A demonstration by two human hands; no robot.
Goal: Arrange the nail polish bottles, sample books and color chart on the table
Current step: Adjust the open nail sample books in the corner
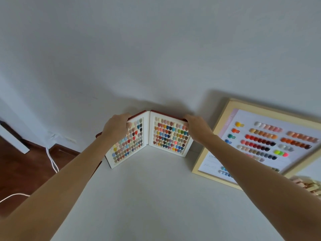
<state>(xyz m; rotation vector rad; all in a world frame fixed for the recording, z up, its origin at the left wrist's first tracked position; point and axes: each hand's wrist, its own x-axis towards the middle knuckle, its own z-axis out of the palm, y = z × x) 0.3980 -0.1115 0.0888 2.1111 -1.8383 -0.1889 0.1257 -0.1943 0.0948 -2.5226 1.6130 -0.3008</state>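
Note:
A sample book (169, 136) with a dark red cover stands upright and open in a V at the back of the white table (156, 197), against the wall. Its two white pages hold rows of coloured nail tips. My left hand (115, 126) grips the top of the left page, and my right hand (197, 128) grips the top outer corner of the right page. To the right, the framed color chart (265, 141), in a pale wood frame, leans against the wall. Pale nail polish bottles (309, 186) show at the right edge, partly behind my right arm.
The white wall (156, 58) rises right behind the book and chart. Left of the table lies dark wooden floor (26, 171) with a white cable (52, 160) running from a wall socket. The table's left edge runs under my left forearm.

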